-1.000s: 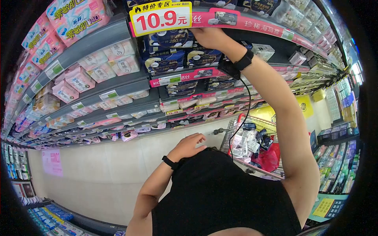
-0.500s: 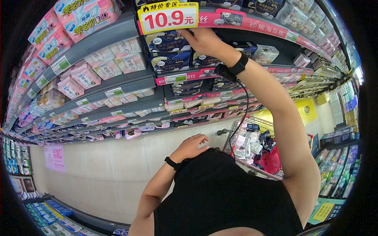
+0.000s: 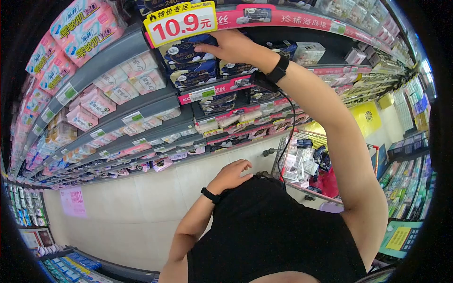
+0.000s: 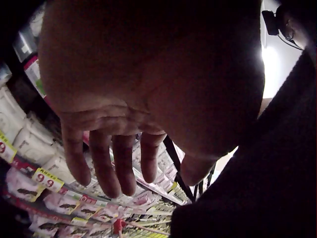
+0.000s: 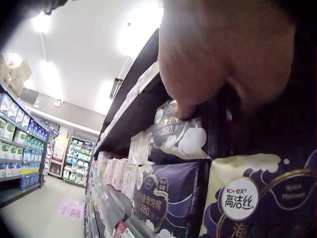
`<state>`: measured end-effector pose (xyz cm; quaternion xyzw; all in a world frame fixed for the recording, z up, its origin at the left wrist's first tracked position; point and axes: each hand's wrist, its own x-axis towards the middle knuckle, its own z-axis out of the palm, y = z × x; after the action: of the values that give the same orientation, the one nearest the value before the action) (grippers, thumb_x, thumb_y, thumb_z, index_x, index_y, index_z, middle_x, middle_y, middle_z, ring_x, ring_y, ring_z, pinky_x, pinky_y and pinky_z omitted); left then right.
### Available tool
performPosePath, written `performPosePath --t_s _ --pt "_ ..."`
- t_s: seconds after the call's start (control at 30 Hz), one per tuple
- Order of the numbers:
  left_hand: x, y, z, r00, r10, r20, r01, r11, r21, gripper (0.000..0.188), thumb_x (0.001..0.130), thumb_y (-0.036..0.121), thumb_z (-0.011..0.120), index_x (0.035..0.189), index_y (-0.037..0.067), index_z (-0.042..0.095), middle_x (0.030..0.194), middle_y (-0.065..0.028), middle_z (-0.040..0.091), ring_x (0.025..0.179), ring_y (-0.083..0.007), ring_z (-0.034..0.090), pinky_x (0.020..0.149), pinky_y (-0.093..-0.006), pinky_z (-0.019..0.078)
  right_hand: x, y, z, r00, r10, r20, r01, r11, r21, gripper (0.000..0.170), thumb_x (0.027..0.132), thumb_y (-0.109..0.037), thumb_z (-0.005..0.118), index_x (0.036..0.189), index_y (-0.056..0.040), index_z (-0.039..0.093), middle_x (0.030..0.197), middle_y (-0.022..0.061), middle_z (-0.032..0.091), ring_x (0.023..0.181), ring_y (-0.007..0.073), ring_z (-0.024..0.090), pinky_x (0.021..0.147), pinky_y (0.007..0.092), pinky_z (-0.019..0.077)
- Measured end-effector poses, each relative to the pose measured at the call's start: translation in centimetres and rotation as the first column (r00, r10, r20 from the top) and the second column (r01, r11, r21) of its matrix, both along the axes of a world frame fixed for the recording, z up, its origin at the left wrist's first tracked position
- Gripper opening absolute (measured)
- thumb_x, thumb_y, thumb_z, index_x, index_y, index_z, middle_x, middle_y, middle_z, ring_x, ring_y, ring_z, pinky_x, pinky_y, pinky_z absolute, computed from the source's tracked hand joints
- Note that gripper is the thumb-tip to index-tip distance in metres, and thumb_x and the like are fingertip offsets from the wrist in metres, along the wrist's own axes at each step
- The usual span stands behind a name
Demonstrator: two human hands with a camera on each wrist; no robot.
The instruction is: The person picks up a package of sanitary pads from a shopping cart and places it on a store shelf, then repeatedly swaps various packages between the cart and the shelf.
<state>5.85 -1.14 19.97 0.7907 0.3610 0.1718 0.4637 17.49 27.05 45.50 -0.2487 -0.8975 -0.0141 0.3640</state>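
– Fingers of the right hand [image 3: 236, 46] first: wide, narrow, holding something?

– Cannot tell. Mostly hidden up behind the pink strip [image 3: 304, 21] and in the dark of the shelf [image 3: 224, 88]. Only the thumb plain to see, stretched leftward over the front of a blue pack [image 5: 178, 136].

– Touching?

– Seemingly, near the top edge, judging by the right wrist view. Grip or mere rest, impossible to settle from that.

– And the lie of the blue pack, measured from those fingers?

– Just left of the palm, partly under the thumb, stacked on a second pack [image 5: 166, 198]. Long side running left to right, roughly along the shelf front, so more or less in line with the thumb. Right end nearest the palm; left end farther out, below the price sign [image 3: 180, 24].

– Anything crowding in beneath the palm?

– Yes, another pack [image 5: 255, 198], just to the right of the stack and at about the second pack's level. Whether between the hidden fingers and the blue pack or clear of both, not visible.

– Left hand [image 3: 230, 177] any nearer?

– No. Well below the right fingers, close to the black top [image 3: 278, 226]; fingers slightly bent, a little apart, holding nothing. Right clearly the nearer one.

– And the cart [image 3: 318, 138]?

– Also well below the right fingers, but off to the right, and loaded.
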Motion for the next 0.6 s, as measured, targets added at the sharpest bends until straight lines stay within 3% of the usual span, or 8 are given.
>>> performPosePath --t_s 0.07,0.2,0.3,0.4,0.6 --pt "0.0 0.0 0.4 1.0 -0.001 -0.008 0.001 1.0 -0.007 0.034 0.095 0.03 0.069 0.117 0.007 0.058 0.108 -0.0118 0.065 0.1 -0.027 0.066 0.087 -0.0388 0.0532 -0.1 -0.6 0.3 0.999 -0.045 -0.03 0.041 0.993 -0.112 0.052 0.096 -0.039 0.068 0.134 -0.005 0.059 0.132 0.023 0.062 0.122 0.0426 0.057 0.103 0.0493 0.0457" --pt "-0.1 -0.1 0.2 1.0 0.007 -0.004 -0.007 1.0 -0.015 0.034 0.095 0.03 0.069 0.117 0.007 0.058 0.108 -0.0125 0.065 0.1 -0.0277 0.066 0.087 -0.0388 0.0533 -0.3 0.2 -0.4 0.99 0.032 -0.138 -0.02 0.996 0.084 0.049 0.094 -0.036 0.073 0.128 -0.0028 0.061 0.114 0.0219 0.069 0.104 0.0411 0.065 0.089 0.0459 0.0511" --pt "-0.3 -0.3 0.2 1.0 0.013 -0.014 -0.013 1.0 -0.022 0.034 0.095 0.029 0.069 0.118 0.006 0.058 0.109 -0.0128 0.065 0.1 -0.028 0.066 0.088 -0.0388 0.0533 -0.4 -0.3 0.2 0.992 -0.012 -0.125 -0.01 0.986 -0.169 0.05 0.094 -0.037 0.071 0.131 -0.0047 0.062 0.126 0.0227 0.065 0.117 0.0427 0.06 0.101 0.0485 0.047" --pt "-0.3 -0.3 0.3 0.999 0.028 -0.015 -0.029 0.999 -0.022 0.034 0.094 0.028 0.07 0.118 0.006 0.058 0.108 -0.0129 0.065 0.1 -0.028 0.066 0.088 -0.0389 0.0533 -0.4 -1.4 1.3 0.993 -0.094 -0.064 0.075 0.965 -0.251 0.048 0.094 -0.038 0.071 0.129 -0.0063 0.064 0.122 0.022 0.067 0.114 0.0422 0.062 0.097 0.049 0.0489" --pt "-0.6 -0.4 0.2 0.999 0.037 -0.009 -0.037 0.999 -0.022 0.034 0.094 0.028 0.07 0.118 0.007 0.058 0.108 -0.0123 0.065 0.1 -0.0276 0.066 0.087 -0.0392 0.0532 -0.7 1.7 -0.2 0.98 -0.168 -0.105 0.153 0.979 -0.137 0.04 0.098 -0.041 0.064 0.127 -0.0134 0.067 0.119 0.0201 0.068 0.112 0.041 0.063 0.095 0.05 0.0503"
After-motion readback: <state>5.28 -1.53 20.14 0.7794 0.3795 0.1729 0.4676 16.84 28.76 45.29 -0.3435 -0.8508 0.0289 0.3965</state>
